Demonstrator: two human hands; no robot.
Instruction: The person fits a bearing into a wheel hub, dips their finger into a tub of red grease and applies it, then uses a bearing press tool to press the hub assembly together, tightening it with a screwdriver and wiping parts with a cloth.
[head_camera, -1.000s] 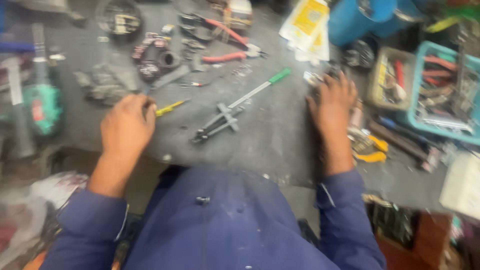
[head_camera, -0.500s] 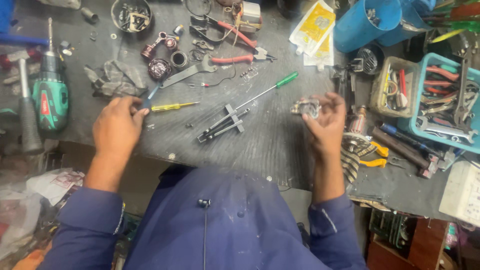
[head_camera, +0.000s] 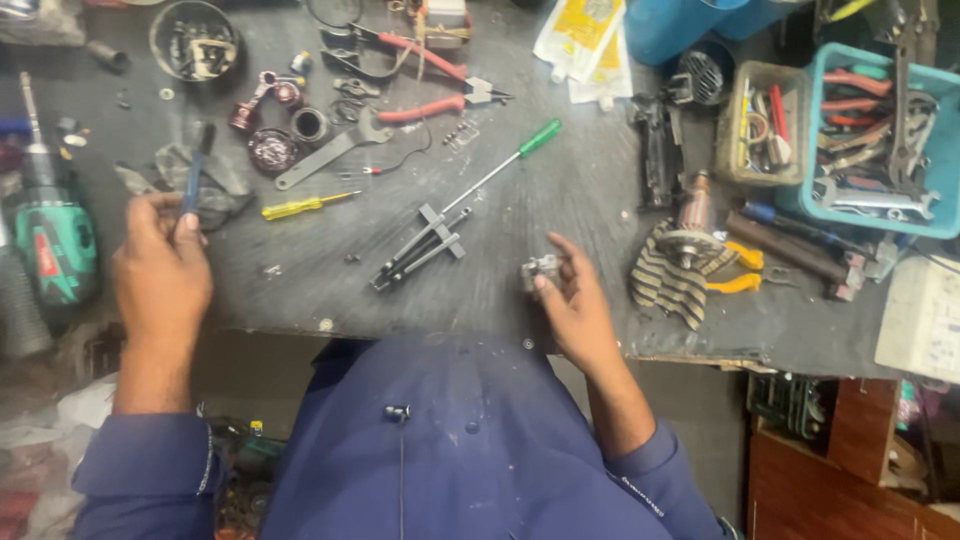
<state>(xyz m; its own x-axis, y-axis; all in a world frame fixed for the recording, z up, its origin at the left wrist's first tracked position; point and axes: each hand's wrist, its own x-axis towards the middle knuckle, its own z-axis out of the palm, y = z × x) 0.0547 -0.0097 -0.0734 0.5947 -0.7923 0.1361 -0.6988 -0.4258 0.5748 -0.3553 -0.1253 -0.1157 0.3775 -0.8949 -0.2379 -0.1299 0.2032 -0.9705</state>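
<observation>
Leftmost, left hand (head_camera: 160, 275) closed around a blue-handled tool (head_camera: 193, 180), raised over the bench. Right hand (head_camera: 575, 305) pinches a small grey metal part (head_camera: 540, 270) at the fingertips above the bench edge; likely rigid, light, best held by its sides. Clear tub (head_camera: 760, 125): hand tools. Blue basket (head_camera: 880, 140): pliers, spanners.

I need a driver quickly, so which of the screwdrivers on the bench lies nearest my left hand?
The short yellow-handled screwdriver, lying just right of your left hand. The long green-handled screwdriver lies farther right, mid-bench.
</observation>
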